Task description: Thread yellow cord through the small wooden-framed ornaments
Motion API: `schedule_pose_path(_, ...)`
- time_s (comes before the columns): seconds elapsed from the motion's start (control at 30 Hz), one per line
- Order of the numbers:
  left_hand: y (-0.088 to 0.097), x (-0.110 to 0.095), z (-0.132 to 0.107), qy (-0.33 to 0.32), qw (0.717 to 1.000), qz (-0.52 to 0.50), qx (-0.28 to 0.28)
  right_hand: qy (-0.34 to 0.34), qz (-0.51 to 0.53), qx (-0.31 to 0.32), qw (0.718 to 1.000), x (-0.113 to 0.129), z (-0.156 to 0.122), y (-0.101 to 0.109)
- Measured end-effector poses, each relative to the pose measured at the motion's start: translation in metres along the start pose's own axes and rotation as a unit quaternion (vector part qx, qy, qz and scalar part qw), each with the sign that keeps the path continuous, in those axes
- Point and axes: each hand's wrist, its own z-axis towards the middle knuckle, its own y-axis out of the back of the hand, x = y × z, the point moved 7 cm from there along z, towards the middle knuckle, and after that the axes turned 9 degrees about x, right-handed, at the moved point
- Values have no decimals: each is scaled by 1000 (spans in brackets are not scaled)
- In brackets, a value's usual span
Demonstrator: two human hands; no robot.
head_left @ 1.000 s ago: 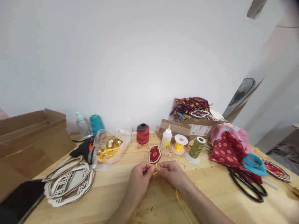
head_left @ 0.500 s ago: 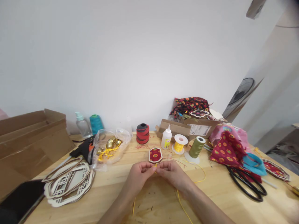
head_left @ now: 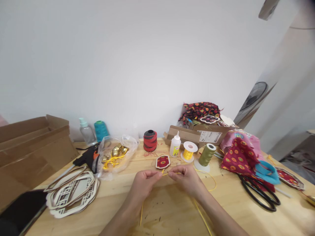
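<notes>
A small fabric-covered ornament [head_left: 162, 162], red with a pale scalloped border, lies on the table just beyond my hands. Yellow cord [head_left: 165, 174] runs from its lower edge and spans the short gap between my fingertips. My left hand [head_left: 144, 185] is closed, pinching the cord between thumb and forefinger; a tail of it hangs below. My right hand [head_left: 185, 178] also pinches the cord, a little to the right. From there, more cord loops over the table toward the spool of yellow cord [head_left: 188, 154]. Any knot is too small to make out.
A glue bottle [head_left: 175, 146], a green thread cone [head_left: 207, 154] and a red thread cone [head_left: 150, 141] stand behind. At left are a plastic bag of gold bells [head_left: 117, 154] and wooden frames [head_left: 73, 195]. Black-handled scissors [head_left: 261, 194] lie right, beside red patterned cloth [head_left: 240, 160].
My hands have drawn apart, the right one moving right and slightly up, so a length of yellow cord now shows between them. The ornament has shifted slightly left.
</notes>
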Motion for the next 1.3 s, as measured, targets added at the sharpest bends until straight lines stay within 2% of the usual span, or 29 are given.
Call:
schedule_pose_path(0.17, -3, -2, -2, -4, 1000, -15, 23, 27, 27, -17, 999, 17, -4, 10)
schedule_pose_path(0.33, -2, -4, 1, -30, 999, -15, 21, 25, 21, -41, 999, 20, -6, 17)
schedule_pose_path(0.67, -6, -9, 0, -70, 996, 24, 45, 97, 8, -57, 994, 34, -8, 21)
schedule_pose_path(1.0, -6, -8, 2, -96, 994, 32, 51, 105, -1, -75, 992, 36, -11, 19)
schedule_pose_path(1.2, -10, -7, -3, -63, 997, 14, 43, 90, -27, -101, 990, 29, -10, 24)
schedule_pose_path(1.3, -10, -4, -3, -44, 998, -12, 41, 82, -38, -90, 992, 23, -6, 27)
